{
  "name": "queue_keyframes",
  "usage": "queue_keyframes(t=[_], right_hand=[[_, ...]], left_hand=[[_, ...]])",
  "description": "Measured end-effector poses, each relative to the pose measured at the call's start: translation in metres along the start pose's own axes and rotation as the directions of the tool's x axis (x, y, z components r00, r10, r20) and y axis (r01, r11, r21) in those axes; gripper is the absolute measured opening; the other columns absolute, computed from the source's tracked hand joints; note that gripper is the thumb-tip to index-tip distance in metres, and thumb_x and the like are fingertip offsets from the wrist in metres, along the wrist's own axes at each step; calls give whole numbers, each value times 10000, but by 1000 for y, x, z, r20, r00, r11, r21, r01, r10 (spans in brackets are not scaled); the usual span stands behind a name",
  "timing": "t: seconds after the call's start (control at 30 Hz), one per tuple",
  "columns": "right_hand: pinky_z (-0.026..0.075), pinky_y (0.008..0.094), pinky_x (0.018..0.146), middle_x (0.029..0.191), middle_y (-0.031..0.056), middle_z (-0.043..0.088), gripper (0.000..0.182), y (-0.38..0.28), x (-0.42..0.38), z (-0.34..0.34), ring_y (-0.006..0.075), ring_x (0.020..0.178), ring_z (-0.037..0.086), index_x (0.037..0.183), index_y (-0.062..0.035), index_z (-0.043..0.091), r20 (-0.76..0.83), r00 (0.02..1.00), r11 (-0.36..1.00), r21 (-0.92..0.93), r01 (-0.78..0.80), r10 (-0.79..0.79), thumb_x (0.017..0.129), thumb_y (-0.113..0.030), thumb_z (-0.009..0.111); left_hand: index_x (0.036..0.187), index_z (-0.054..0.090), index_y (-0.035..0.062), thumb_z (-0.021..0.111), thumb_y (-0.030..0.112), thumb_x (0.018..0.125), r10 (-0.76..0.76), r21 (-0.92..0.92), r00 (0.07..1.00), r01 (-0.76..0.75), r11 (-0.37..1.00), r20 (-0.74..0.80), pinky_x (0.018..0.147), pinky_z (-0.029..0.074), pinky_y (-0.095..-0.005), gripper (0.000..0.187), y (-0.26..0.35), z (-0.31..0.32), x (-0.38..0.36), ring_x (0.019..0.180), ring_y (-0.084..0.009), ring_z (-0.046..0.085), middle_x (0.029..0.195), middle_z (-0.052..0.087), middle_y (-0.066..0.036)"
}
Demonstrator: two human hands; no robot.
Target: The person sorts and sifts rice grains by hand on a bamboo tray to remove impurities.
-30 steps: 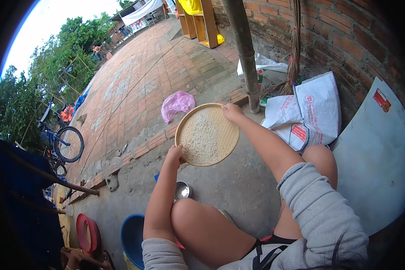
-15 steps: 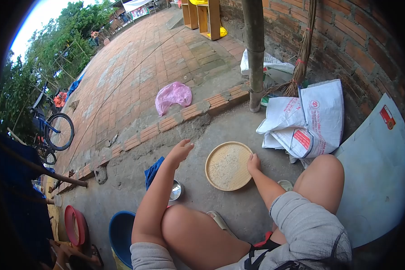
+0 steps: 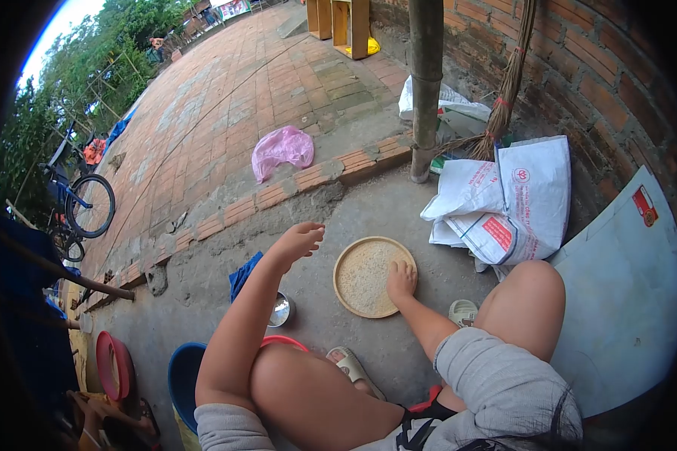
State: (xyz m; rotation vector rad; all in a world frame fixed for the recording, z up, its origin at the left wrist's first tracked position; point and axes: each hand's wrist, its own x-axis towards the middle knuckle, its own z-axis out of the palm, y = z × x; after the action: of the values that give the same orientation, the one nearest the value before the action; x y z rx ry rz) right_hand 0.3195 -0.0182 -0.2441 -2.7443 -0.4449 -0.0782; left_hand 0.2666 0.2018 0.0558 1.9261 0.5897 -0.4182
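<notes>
A round, shallow tray [image 3: 339,299] with a raised pale rim rests on the concrete floor, its bottom covered with pale grain [image 3: 365,272] that looks like rice. My right hand [image 3: 402,281] reaches over the near right rim, fingers apart on the grain. Raised in the air to the left of the tray, my left hand [image 3: 299,244] holds nothing, its fingers loosely stretched. A metal bowl [image 3: 282,310] stands below my left forearm, which partly hides it, beside a dark blue cloth [image 3: 244,275].
White printed sacks [image 3: 534,195] lie to the right, near a bamboo post [image 3: 426,90] and a broom [image 3: 499,113]. A brick step [image 3: 271,195] crosses ahead, with a pink plastic bag [image 3: 282,150] beyond. Blue [image 3: 180,376] and red [image 3: 113,367] basins are at left, near another person's legs [image 3: 109,412].
My right hand has let go of the tray's right rim and moved inward onto the grain. My left hand stays raised. The whole view has shifted slightly.
</notes>
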Motion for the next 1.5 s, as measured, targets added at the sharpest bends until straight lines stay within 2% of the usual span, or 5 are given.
queue_keyframes(t=[0.43,0.57,0.67,1.07,1.5], right_hand=[[440,411,824,1003,199,542,187,-11,-24,-17,324,984,532,959,-12,552,410,909,974,225,-21,-75,818,-80,449],[454,403,809,997,200,559,193,1,-20,9,328,966,552,938,1,550,421,897,985,159,75,-136,839,-84,408],[460,417,791,990,195,560,167,4,-21,14,333,960,555,913,7,554,397,899,981,127,146,-185,827,-73,435],[490,342,683,705,141,618,87,-37,7,20,292,714,621,787,-20,631,332,934,586,787,-195,-134,711,-54,606],[434,376,801,900,121,565,193,3,11,39,292,896,534,928,-35,595,170,956,914,372,161,-238,737,-60,611]], left_hand=[[1161,509,48,442,293,903,11,414,968,-117,903,250,788,488,-331,362,79,22,54,958,-228,595,1064,591,-146],[1166,491,16,427,234,888,100,-315,991,-122,941,-84,772,499,-345,359,38,46,96,944,-257,598,1059,582,-169],[1160,461,-18,394,203,882,-197,-901,928,-228,370,-316,767,505,-349,362,-38,107,130,932,-287,598,1046,576,-186],[1102,502,1,285,256,931,-454,-997,891,12,72,-22,796,488,-373,376,-202,201,157,901,-274,583,1029,585,-162],[1105,491,-33,309,222,927,-511,-991,860,-82,-108,-15,812,486,-333,360,-204,200,158,954,-238,574,1016,578,-156]])
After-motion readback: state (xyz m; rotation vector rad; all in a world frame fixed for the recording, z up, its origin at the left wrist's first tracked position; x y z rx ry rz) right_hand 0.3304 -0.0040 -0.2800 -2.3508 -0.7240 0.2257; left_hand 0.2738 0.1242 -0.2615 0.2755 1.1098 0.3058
